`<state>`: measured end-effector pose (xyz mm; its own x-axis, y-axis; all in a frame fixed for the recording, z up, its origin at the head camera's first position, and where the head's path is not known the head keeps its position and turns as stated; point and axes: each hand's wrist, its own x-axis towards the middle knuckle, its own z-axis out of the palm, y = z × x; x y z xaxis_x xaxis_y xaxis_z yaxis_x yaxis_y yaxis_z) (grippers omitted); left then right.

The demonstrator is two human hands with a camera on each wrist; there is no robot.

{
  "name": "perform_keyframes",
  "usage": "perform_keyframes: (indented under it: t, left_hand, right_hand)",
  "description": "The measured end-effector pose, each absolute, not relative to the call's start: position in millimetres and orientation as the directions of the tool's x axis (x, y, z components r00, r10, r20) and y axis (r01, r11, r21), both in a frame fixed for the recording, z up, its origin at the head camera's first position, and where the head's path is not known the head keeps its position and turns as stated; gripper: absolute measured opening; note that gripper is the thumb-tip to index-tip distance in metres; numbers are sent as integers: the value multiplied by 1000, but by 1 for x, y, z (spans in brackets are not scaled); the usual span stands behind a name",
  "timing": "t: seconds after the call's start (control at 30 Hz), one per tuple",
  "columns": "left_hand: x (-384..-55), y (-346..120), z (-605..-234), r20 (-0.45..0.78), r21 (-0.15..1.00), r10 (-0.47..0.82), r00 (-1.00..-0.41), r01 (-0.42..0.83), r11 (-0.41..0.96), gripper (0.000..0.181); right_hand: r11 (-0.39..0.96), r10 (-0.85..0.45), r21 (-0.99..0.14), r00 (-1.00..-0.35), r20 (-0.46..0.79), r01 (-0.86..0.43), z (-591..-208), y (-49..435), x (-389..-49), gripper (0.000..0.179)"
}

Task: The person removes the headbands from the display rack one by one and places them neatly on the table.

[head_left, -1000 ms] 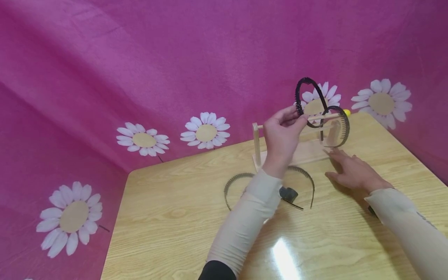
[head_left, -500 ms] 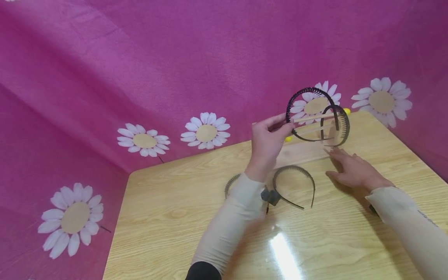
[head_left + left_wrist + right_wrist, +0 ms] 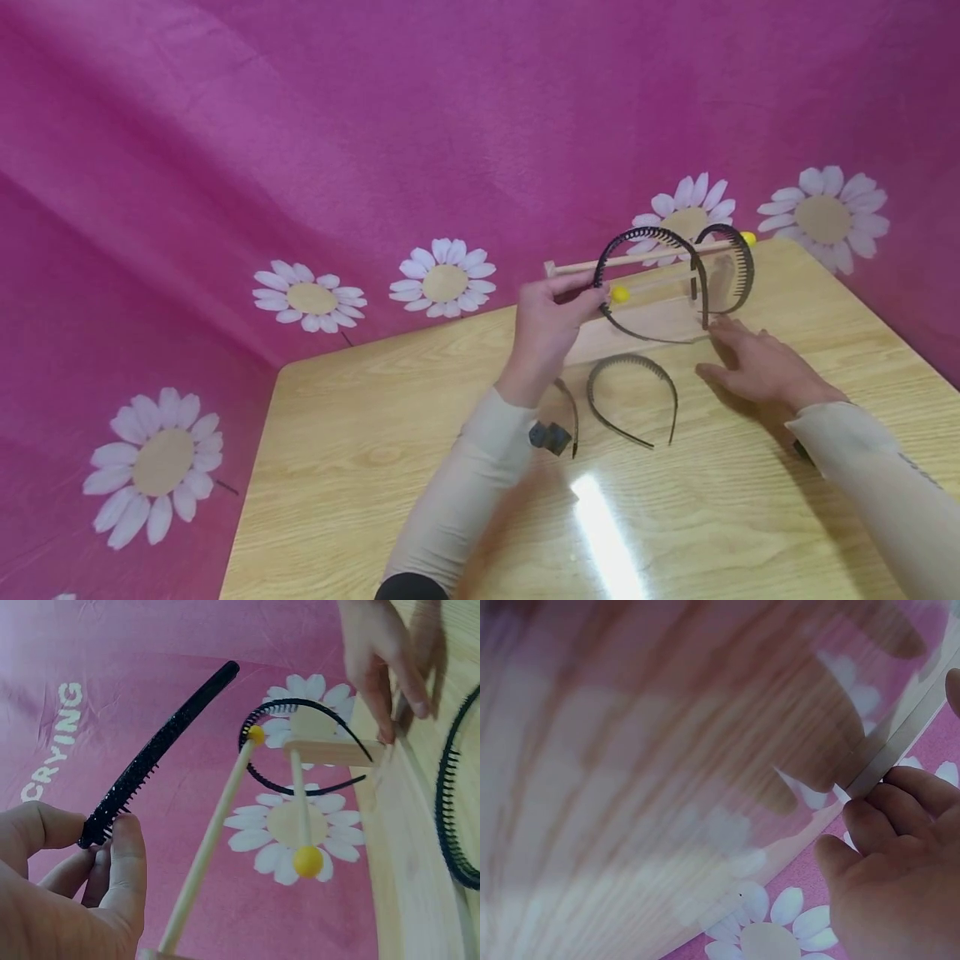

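My left hand (image 3: 543,329) pinches a black toothed headband (image 3: 651,233) near one end, between thumb and fingers. In the left wrist view this headband (image 3: 161,750) stands apart from the wooden rods, its comb teeth turned towards them. A second black headband (image 3: 746,275) hangs at the right end of a wooden rack (image 3: 637,325), around the upper rod (image 3: 206,847) by its yellow ball tip. With fingertips my right hand (image 3: 765,367) touches the front edge of the rack's base; in the right wrist view the fingers (image 3: 896,810) meet a pale wooden edge.
Two more dark headbands lie on the wood-grain table before the rack: one whole (image 3: 630,358), the other (image 3: 576,417) partly hidden by my left arm. A lower rod ends in a yellow ball (image 3: 619,294). A pink daisy-patterned cloth (image 3: 450,125) hangs behind.
My left hand has moved left and down, carrying the headband away from the upper rod and turning it to face the view more. The right hand stays at the base.
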<state>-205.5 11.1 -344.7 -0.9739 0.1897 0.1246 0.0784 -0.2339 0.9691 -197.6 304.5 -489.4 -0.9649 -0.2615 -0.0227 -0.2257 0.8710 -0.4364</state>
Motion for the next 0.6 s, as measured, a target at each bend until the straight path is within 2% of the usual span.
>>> perform_keyframes:
  t: [0.2,0.6]
  left_hand:
    - [-201,-3,-353,81,986,223,-971,46,-160,20]
    - [-199,-33,-367,-12,995,282,-959,-41,-96,21]
  right_hand:
    - [868,-262,-441,-965,-20,-227,-491,305,-198,83]
    - [879,-257,-426,-965,-45,-214,-490,305,-199,83]
